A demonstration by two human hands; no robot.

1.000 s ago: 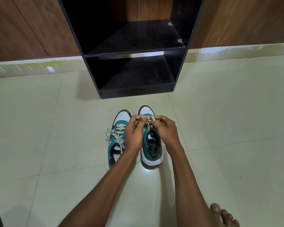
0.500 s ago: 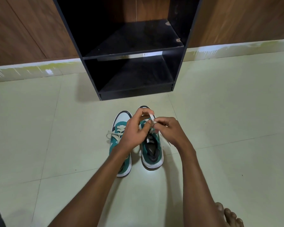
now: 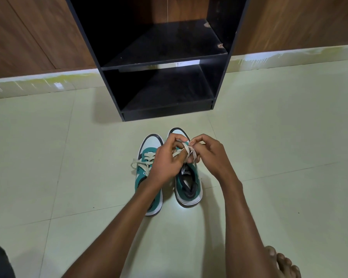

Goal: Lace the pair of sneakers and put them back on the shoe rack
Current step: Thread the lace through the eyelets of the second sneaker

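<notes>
Both hands, left hand (image 3: 165, 161) and right hand (image 3: 207, 155), pinch beige lace (image 3: 186, 150) together above right sneaker (image 3: 188, 183); toe points toward shoe rack (image 3: 161, 63) directly ahead.

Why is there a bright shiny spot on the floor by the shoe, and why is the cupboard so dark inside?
Head view: a light glares off the glossy pale tiled floor behind the heel of the right teal-and-white sneaker; the black two-shelf shoe rack is shadowed inside, so little detail shows; the wide lens bends the white skirting strip.
</notes>
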